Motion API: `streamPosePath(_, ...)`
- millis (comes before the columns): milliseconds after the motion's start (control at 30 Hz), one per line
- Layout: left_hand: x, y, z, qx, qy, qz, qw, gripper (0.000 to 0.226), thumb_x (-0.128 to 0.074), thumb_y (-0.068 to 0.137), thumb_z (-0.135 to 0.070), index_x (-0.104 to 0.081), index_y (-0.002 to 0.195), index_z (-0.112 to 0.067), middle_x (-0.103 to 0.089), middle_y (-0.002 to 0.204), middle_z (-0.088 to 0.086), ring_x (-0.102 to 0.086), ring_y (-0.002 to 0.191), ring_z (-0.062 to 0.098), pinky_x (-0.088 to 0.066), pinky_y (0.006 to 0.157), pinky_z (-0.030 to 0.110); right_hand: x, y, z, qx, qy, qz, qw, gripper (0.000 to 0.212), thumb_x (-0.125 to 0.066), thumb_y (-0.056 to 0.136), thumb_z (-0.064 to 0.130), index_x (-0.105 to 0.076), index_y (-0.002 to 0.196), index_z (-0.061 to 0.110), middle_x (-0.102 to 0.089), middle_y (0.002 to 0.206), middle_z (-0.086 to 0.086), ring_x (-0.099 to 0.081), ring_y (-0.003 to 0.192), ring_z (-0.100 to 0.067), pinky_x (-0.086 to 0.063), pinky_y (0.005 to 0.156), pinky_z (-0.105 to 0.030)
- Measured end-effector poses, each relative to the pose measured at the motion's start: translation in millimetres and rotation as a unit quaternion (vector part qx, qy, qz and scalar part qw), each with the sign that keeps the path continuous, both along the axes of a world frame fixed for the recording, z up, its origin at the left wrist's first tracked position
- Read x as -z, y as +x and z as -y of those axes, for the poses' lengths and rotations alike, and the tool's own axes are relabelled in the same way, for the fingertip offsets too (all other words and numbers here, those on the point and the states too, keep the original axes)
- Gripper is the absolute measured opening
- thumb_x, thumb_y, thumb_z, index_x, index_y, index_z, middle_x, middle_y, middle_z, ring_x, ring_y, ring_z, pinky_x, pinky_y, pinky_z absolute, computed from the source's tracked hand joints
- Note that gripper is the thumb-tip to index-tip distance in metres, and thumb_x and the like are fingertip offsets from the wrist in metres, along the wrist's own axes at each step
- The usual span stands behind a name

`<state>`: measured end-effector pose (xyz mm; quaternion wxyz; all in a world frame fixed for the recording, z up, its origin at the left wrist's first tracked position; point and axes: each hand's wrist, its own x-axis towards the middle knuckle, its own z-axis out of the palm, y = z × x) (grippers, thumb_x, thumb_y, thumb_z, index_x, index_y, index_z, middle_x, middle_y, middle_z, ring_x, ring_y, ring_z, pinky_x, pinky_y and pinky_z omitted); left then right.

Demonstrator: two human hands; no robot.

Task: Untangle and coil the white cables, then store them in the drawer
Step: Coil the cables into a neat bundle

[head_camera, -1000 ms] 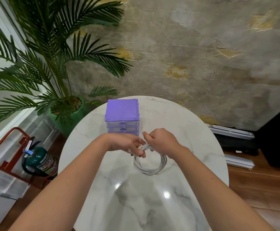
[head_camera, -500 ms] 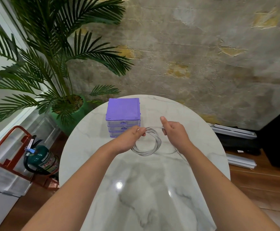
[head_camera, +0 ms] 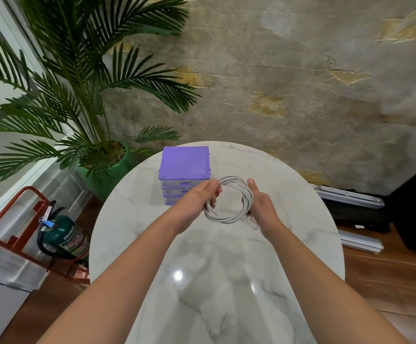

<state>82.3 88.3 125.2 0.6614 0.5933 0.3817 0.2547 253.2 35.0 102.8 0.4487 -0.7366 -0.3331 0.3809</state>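
A white cable (head_camera: 226, 218) forms a round coil of several loops, held above the round marble table (head_camera: 216, 289). My left hand (head_camera: 197, 202) pinches the coil's left side. My right hand (head_camera: 261, 207) grips its right side, thumb pointing up. A small purple drawer unit (head_camera: 184, 167) with three clear drawers stands at the table's far edge, just behind and left of my left hand. All three drawers look closed; my left hand hides part of their fronts.
A potted palm in a green pot (head_camera: 95, 170) stands left of the table. A green fire extinguisher (head_camera: 61, 238) in a red stand sits on the floor at left. Metal rails (head_camera: 350, 197) and dark equipment lie on the floor at right.
The cable went from a small coil pinched between close hands to a wider round coil. My hands moved apart, each now on one side, and the loose strand is gathered in.
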Motion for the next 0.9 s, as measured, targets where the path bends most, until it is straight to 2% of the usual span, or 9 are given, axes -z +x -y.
streamPosePath(133,-0.5,6.7,0.9,-0.042,-0.044,0.057,0.997,0.031,-0.038,0.103,-0.036,-0.057,0.088,-0.016,-0.049,0.071,-0.008,-0.044,0.071,0.012,-0.033,0.081,0.032,34.4,-16.3,5.7,-0.02,-0.007,-0.044,0.999,0.048,-0.031,0.103,0.021,-0.045,0.058,0.015,-0.045,0.041,0.0,-0.043,0.044,-0.016,-0.036,0.056,-0.03)
streamPosePath(300,6.7,7.6,6.8,-0.035,-0.073,0.026,0.996,0.032,-0.035,0.102,-0.042,-0.059,0.104,-0.021,-0.065,0.108,-0.008,-0.046,0.074,0.008,-0.042,0.079,0.026,41.0,-38.1,11.0,-0.027,-0.032,-0.105,0.994,0.01,-0.045,0.091,0.013,-0.045,0.08,0.012,-0.035,0.051,-0.003,-0.027,0.041,-0.01,-0.023,0.038,-0.019)
streamPosePath(400,8.7,5.5,5.8,-0.016,-0.117,0.014,0.993,0.033,-0.036,0.101,-0.045,-0.057,0.101,-0.019,-0.067,0.114,-0.002,-0.055,0.073,0.01,-0.049,0.087,0.032,32.3,-45.0,12.8,-0.045,-0.014,-0.125,0.991,0.016,-0.048,0.095,0.005,-0.045,0.08,0.01,-0.035,0.054,-0.004,-0.029,0.035,-0.006,-0.024,0.035,-0.014)
streamPosePath(467,9.5,4.4,4.9,0.009,-0.139,0.002,0.99,0.034,-0.036,0.101,-0.048,-0.054,0.097,-0.019,-0.07,0.109,0.002,-0.067,0.088,0.019,-0.049,0.095,0.037,26.9,-50.0,12.5,-0.068,-0.007,-0.129,0.989,0.019,-0.05,0.095,0.002,-0.046,0.08,0.013,-0.043,0.047,0.003,-0.031,0.029,0.0,-0.026,0.033,-0.012)
streamPosePath(567,6.1,5.0,4.0,0.017,-0.146,-0.022,0.989,0.037,-0.033,0.1,-0.051,-0.051,0.097,-0.019,-0.073,0.104,0.005,-0.07,0.096,0.019,-0.051,0.093,0.036,22.8,-54.6,10.0,-0.11,-0.005,-0.114,0.987,0.022,-0.046,0.093,0.001,-0.047,0.078,0.017,-0.04,0.035,0.013,-0.03,0.029,0.0,-0.025,0.033,-0.011)
streamPosePath(633,2.6,5.8,2.8,0.003,-0.163,-0.005,0.987,0.039,-0.031,0.101,-0.05,-0.052,0.107,-0.018,-0.074,0.107,0.007,-0.071,0.095,0.016,-0.053,0.084,0.031,26.5,-55.1,9.5,-0.107,-0.008,-0.121,0.987,0.01,-0.046,0.091,0.01,-0.052,0.084,0.012,-0.039,0.042,0.01,-0.032,0.034,-0.003,-0.028,0.035,-0.014)
streamPosePath(733,2.6,3.6,0.6,-0.035,-0.181,0.017,0.983,0.042,-0.031,0.101,-0.049,-0.052,0.113,-0.014,-0.075,0.104,0.008,-0.07,0.085,0.014,-0.054,0.08,0.03,27.2,-50.6,11.8,-0.032,0.006,-0.153,0.988,0.024,-0.049,0.091,0.016,-0.049,0.11,0.0,-0.057,0.069,-0.005,-0.052,0.049,-0.013,-0.045,0.044,-0.02)
streamPosePath(800,7.1,0.6,-0.6,-0.06,-0.167,0.001,0.984,0.038,-0.031,0.101,-0.049,-0.05,0.101,-0.016,-0.074,0.103,0.007,-0.064,0.084,0.016,-0.052,0.086,0.036,19.3,-43.2,13.0,0.056,0.054,-0.164,0.983,0.012,-0.043,0.096,0.007,-0.048,0.107,0.01,-0.059,0.091,-0.009,-0.056,0.065,-0.016,-0.047,0.059,-0.019)
streamPosePath(900,11.4,-1.8,-1.1,-0.095,-0.118,-0.042,0.988,0.04,-0.028,0.102,-0.049,-0.051,0.102,-0.015,-0.073,0.101,0.005,-0.061,0.088,0.02,-0.051,0.093,0.042,-4.0,-34.2,16.2,0.117,0.162,-0.12,0.972,0.023,-0.042,0.088,0.007,-0.055,0.087,0.026,-0.055,0.105,-0.008,-0.057,0.083,-0.015,-0.045,0.077,-0.029)
